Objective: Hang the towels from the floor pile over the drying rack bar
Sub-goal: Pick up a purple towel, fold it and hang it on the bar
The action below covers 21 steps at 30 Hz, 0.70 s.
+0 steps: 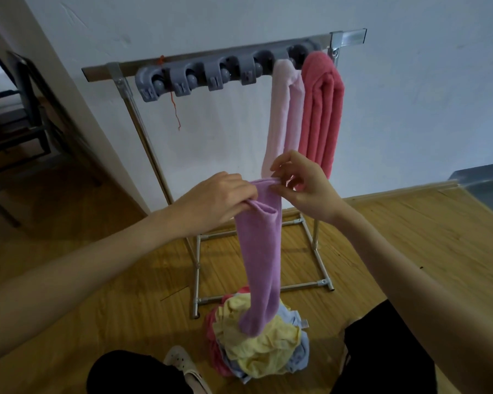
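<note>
- Purple towel (pixel 259 251), folded into a long narrow strip, held up at its top edge in the middle of the scene, near side of the rack; lower end hanging down to the floor pile and touching the top of it.
- Left hand (pixel 219 199) at the left side of the towel's top edge, fingers curled round the cloth and gripping it.
- Right hand (pixel 303 184) at the right side of the same edge, thumb and forefinger pinching the cloth, other fingers raised and loosely bent.
- Floor pile (pixel 264 341) near the bottom centre: crumpled towels, mostly pale yellow on top, with pink-red at the left edge and light blue at the right and underneath.
- Drying rack bar (pixel 211 56) farther back, running left to right and rising toward the right, carried on silver metal posts with a tubular base frame (pixel 305 285) on the floor.
- Row of grey plastic clip holders (pixel 199 78) fixed along the bar, left and middle part.
- Pale pink towel (pixel 282 115) draped over the bar toward the right end, hanging straight down.
- Coral-red towel (pixel 320 109) draped just right of the pale pink one, touching it, folded thick.
- Thin orange thread (pixel 174 108) dangling from the bar's left part.
- Wooden floor (pixel 396 243) below, white wall behind the rack.
- Dark chair (pixel 17 115) far left, beyond a wall corner.
- Black-clad knees at the bottom edge, and a light perforated shoe (pixel 180 362) near the pile.
</note>
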### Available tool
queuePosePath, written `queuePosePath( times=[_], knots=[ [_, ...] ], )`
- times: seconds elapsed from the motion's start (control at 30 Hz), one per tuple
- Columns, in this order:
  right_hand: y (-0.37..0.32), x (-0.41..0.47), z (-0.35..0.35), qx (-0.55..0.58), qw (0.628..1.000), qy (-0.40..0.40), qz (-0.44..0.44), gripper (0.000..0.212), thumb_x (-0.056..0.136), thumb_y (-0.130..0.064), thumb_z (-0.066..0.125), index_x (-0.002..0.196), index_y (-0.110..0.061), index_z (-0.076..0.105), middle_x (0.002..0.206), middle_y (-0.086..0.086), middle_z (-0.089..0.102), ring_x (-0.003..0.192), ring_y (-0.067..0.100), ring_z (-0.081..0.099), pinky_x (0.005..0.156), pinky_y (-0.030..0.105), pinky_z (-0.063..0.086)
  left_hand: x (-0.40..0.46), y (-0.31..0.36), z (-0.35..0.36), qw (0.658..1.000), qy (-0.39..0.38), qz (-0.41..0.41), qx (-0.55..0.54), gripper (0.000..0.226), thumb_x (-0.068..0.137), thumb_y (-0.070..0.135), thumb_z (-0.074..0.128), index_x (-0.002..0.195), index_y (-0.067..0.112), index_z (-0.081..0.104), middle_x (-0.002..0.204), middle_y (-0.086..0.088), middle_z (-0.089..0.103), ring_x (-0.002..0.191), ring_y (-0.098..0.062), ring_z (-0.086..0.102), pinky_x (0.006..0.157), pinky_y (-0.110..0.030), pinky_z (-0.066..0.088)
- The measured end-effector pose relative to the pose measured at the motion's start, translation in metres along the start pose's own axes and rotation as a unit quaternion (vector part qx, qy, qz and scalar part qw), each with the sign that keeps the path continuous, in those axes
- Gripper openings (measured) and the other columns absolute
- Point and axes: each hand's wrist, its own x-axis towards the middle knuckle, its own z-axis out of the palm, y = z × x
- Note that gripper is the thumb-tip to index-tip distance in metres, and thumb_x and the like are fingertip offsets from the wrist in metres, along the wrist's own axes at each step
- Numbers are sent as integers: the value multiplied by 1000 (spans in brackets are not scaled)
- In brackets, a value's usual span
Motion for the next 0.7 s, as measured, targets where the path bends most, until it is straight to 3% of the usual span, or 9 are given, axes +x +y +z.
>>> queuePosePath(
  times=[0.1, 0.2, 0.4, 0.7],
  knots=[
    [-5, 1, 1, 19, 1000, -11, 4, 28, 78, 0, 71, 99, -6, 54, 76, 4, 67, 73, 24, 64, 64, 36, 53, -1, 2, 9, 998, 38, -46, -20, 34, 94, 34, 41, 92, 8, 63, 81, -6, 64, 73, -20, 56, 69, -29, 44],
    [-11, 0, 1, 39, 999, -11, 2, 24, 78, 0, 71, 96, -3, 57, 77, 8, 69, 73, 25, 65, 64, 35, 54, -1, 3, 17, 993, 77, -88, -31, 34, 94, 34, 43, 95, 8, 64, 84, -6, 65, 76, -19, 56, 70, -29, 47],
    [-16, 5, -5, 102, 995, -11, 21, 16, 80, 5, 68, 94, -1, 63, 85, 13, 70, 78, 19, 67, 69, 42, 52, -1, 7, 17, 979, 161, -114, -51, 29, 95, 33, 46, 96, 9, 63, 83, -3, 62, 76, -13, 49, 68, -26, 43],
    [-26, 6, -2, 194, 980, -15, 49, 19, 79, -2, 66, 97, 0, 61, 89, 20, 68, 85, 25, 65, 84, 47, 51, 2, 11, 15, 964, 202, -159, -69, 22, 95, 31, 50, 91, 12, 60, 77, -1, 58, 70, -13, 50, 60, -25, 45]
  ],
)
